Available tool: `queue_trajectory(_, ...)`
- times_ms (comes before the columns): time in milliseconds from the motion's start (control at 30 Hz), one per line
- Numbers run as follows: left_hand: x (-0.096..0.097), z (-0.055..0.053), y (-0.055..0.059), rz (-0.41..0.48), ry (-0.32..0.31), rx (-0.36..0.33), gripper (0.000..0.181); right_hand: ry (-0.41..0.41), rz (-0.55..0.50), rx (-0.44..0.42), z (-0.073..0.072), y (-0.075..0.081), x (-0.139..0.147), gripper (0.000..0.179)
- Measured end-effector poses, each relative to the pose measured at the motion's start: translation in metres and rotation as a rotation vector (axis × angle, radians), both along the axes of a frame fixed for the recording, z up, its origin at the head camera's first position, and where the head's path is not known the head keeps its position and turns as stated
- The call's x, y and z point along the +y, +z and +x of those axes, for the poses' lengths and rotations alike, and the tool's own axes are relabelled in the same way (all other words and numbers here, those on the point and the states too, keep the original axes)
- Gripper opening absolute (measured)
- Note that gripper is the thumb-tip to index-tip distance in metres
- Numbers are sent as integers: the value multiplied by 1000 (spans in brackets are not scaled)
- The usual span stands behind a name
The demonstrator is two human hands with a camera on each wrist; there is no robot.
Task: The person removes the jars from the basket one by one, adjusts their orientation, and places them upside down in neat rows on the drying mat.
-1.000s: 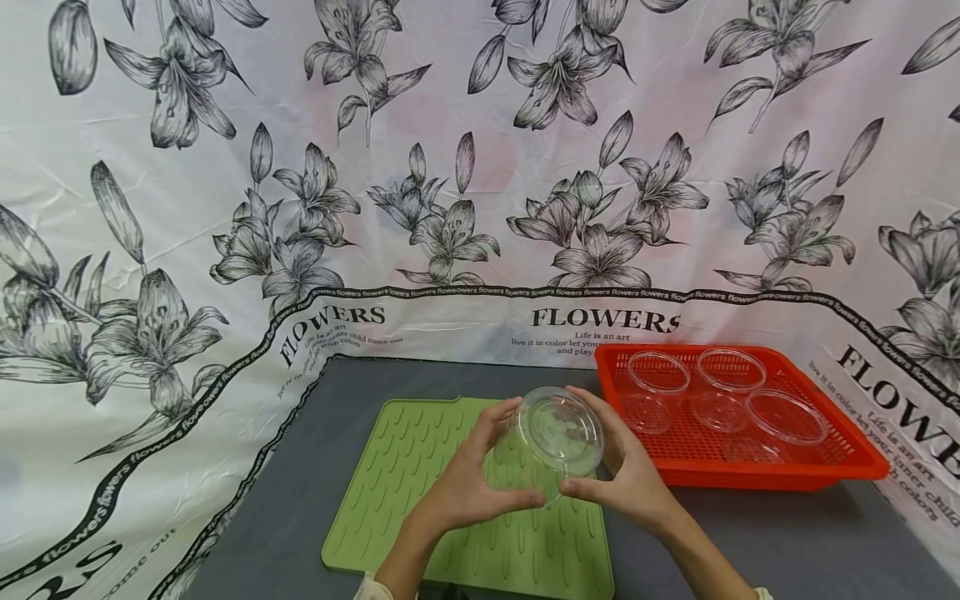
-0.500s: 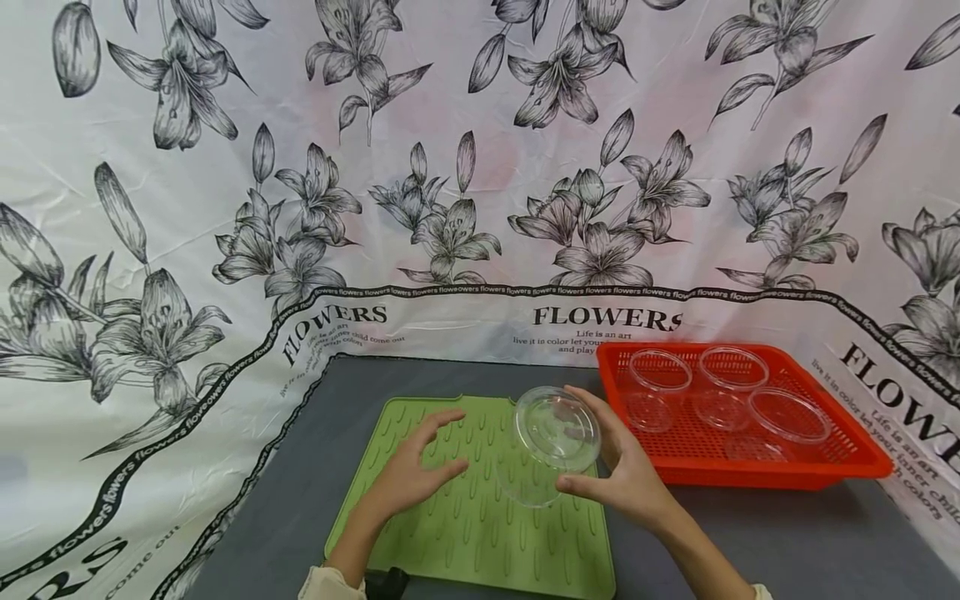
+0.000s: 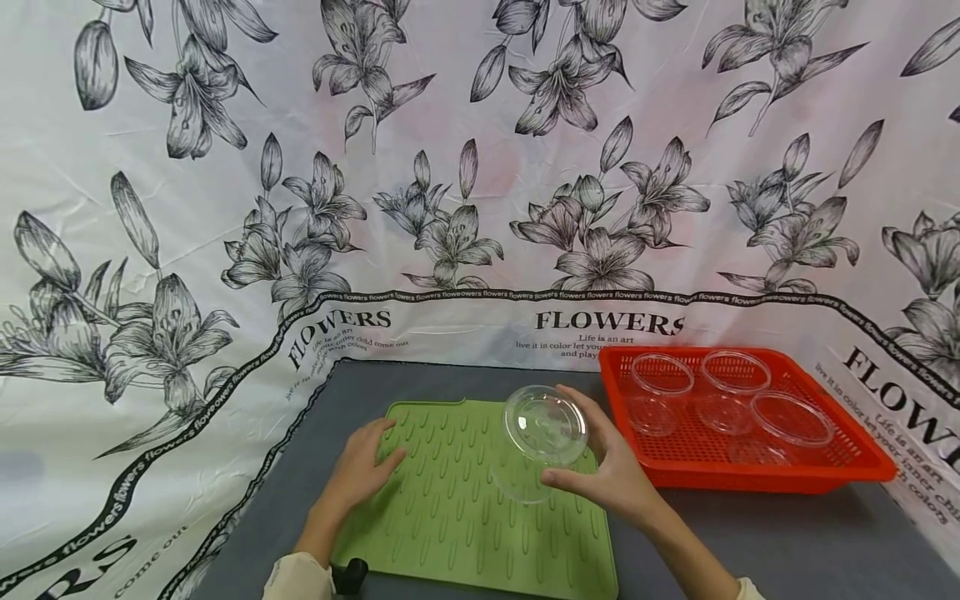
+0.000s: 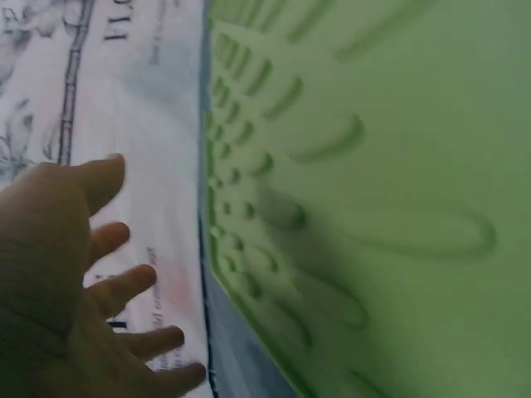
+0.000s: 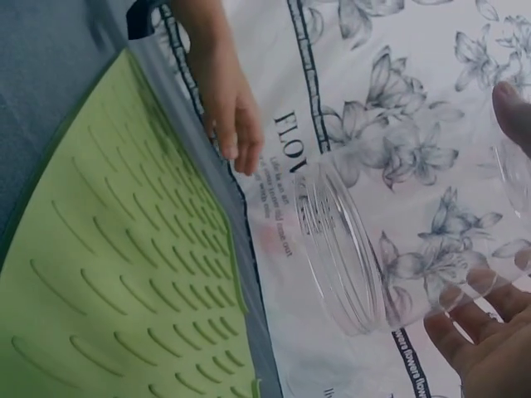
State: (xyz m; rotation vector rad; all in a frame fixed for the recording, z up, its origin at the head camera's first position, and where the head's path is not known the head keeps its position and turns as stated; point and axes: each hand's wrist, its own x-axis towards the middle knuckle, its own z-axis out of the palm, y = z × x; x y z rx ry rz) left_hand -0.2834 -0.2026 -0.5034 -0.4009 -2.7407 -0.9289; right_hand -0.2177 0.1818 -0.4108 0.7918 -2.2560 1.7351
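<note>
My right hand point(image 3: 611, 467) holds a clear plastic cup point(image 3: 546, 425) above the green mat point(image 3: 480, 533), thumb on the near side and fingers behind. In the right wrist view the see-through cup point(image 5: 344, 249) lies between the thumb and fingertips, with a ridged round end pointing away from the palm. Its far outline is faint against the mat. My left hand point(image 3: 363, 462) hovers over the mat's left side, holding nothing. The left wrist view shows that hand point(image 4: 91, 290) with its fingers spread apart.
To the right stands a red perforated tray point(image 3: 757, 479) with three clear cups point(image 3: 660, 375) in it. Mat and tray lie on a dark grey tabletop point(image 3: 300, 483). A flower-printed cloth point(image 3: 450, 200) hangs behind and along the sides.
My left hand has let go of the cup and moved left, away from it. The right hand keeps its hold and has shifted slightly left with the cup.
</note>
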Motion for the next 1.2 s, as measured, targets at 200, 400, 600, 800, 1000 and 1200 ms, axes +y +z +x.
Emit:
queue_trajectory(200, -8, 3, -7, -110, 80, -160, 61, -72, 24, -16, -5, -8, -7, 99)
queue_trajectory(400, -7, 8, -11, -128, 107, -304, 68, -81, 24, -35, -11, -18, -19, 98)
queue_trajectory(600, -7, 10, -13, -170, 95, -328, 67, -80, 16, -65, -16, -25, -33, 96)
queue_trajectory(800, -6, 9, -14, -207, 84, -352, 67, -116, 6, -123, -21, -31, -52, 99)
queue_trajectory(1000, -6, 9, -14, -189, 84, -363, 68, -134, 5, -170, -27, -34, -70, 98)
queue_trajectory(1200, -8, 8, -15, -177, 84, -363, 69, -144, 21, -190, -37, -38, -80, 98)
